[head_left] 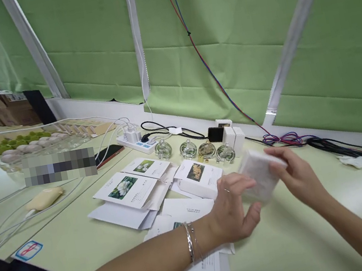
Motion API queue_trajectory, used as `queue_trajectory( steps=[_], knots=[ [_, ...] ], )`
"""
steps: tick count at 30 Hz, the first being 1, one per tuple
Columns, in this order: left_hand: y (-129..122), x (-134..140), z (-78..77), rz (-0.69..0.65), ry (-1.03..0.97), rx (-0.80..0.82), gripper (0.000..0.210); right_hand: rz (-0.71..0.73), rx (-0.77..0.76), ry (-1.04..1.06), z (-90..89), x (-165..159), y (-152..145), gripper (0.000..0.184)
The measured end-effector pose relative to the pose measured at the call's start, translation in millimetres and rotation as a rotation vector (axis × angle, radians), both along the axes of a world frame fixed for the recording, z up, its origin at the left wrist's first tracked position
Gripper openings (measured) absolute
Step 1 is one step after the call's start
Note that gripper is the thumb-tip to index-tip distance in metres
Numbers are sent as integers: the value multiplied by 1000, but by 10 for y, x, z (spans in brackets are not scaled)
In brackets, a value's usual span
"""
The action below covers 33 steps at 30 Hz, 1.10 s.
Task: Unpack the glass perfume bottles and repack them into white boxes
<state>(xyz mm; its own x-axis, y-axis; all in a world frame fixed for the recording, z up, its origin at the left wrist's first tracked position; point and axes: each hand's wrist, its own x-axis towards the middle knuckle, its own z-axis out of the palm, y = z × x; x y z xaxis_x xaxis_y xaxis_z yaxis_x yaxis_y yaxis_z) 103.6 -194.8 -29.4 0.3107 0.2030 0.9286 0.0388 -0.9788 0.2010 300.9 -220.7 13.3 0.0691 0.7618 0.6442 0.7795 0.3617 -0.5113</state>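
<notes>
My right hand (296, 173) grips a small white box (258, 173) by its upper right edge, thumb on the near face. The box is tilted, held above the table and blurred by motion. Beside it, my left hand (237, 205) has its thumb and fingers apart, with the fingertips at the box's left edge; whether they touch it I cannot tell. Under and beyond the left hand lie flat white cartons with flower pictures, among them a white-flower carton (124, 190) and an orange-flower carton (198, 174). Several small round glass teapot-shaped containers (188, 149) stand behind them.
A power strip (136, 143) with plugs and cables sits at the back. Small white boxes (233, 138) stand right of the glass containers. A phone (110, 154), a yellow case (45, 199) and egg trays (33, 145) are on the left. Bundled cables (330, 146) run along the right rear.
</notes>
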Motion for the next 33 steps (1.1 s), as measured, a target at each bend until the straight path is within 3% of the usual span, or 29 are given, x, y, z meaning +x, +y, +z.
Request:
queue_trajectory(
  steps=[3,7,13,20,28,33],
  knots=[
    [-13,13,-28,-10,20,-130,49,150,34,80,-348,8,-292,27],
    [-32,1,-12,-56,161,-332,24,218,155,436,-553,-65,-425,29],
    [-41,-18,33,-201,223,-421,10,203,193,595,-586,-145,-435,24],
    [-44,8,23,-162,163,-463,7,114,135,701,-591,-253,-497,26],
    [-64,-2,2,-241,162,-477,20,-46,81,481,-623,-226,-534,31],
    [-23,-8,-19,-231,207,-435,30,-50,25,456,-691,-175,-533,44]
  ],
)
